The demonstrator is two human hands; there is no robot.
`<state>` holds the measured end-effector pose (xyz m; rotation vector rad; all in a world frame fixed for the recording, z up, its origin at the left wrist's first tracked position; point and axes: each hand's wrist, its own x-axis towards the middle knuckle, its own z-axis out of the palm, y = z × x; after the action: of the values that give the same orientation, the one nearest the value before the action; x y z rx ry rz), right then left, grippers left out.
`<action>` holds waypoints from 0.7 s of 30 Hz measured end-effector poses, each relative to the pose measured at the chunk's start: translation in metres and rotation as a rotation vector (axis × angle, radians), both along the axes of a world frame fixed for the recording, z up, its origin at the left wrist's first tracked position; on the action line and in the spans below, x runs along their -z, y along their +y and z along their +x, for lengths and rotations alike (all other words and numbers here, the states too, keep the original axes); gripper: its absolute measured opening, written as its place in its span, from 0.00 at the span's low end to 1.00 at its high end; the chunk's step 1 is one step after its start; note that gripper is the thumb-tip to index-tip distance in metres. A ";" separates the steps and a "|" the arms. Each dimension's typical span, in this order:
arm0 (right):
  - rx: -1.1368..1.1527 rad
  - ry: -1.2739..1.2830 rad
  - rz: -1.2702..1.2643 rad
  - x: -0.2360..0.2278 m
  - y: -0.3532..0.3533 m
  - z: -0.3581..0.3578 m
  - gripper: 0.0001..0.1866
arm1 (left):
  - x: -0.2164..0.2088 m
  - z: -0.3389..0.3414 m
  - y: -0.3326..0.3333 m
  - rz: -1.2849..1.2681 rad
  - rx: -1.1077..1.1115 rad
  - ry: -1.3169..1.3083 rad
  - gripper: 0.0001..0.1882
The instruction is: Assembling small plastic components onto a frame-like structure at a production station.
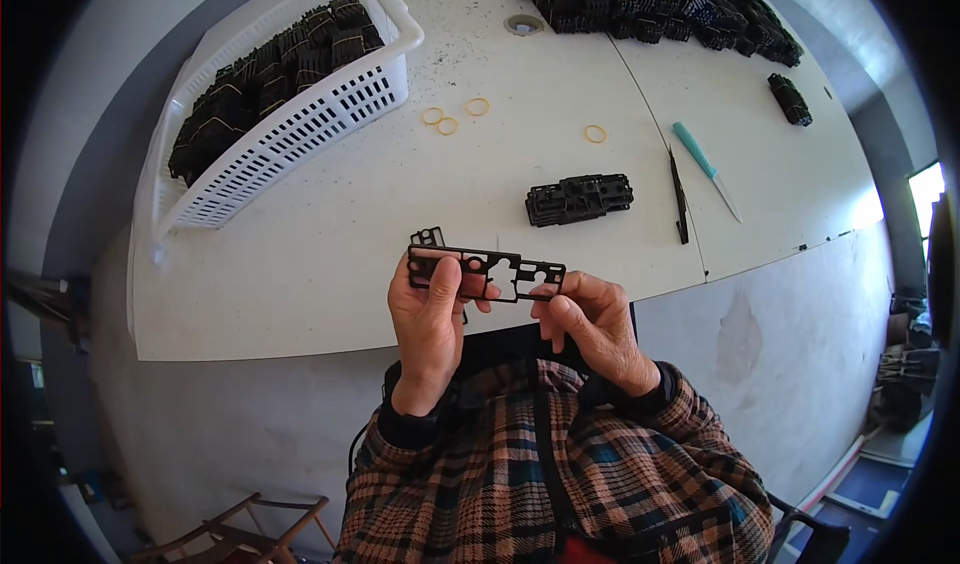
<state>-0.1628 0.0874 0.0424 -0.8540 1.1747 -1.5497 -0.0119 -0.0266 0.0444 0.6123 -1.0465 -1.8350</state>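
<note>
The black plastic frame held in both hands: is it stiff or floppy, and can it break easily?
The black plastic frame probably is stiff: it spans straight between the left hand and right hand without sagging. Its thin bars and many cut-outs suggest it is light and may snap if bent.

No packages, labels, signs or screens in view here. The nearest thing to packaging is a white slotted plastic basket [300, 114] at the far left of the desk [320, 244], tilted, long and rectangular, filled with black plastic parts [270, 69].
</note>
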 end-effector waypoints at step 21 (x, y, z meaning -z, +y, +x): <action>0.230 0.104 0.030 0.005 0.022 -0.046 0.13 | -0.002 -0.016 0.001 -0.077 0.217 -0.190 0.12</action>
<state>-0.2092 0.1094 0.0374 -0.8098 1.4085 -1.6831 -0.0282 -0.0258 0.0459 0.6577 -1.3486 -1.9402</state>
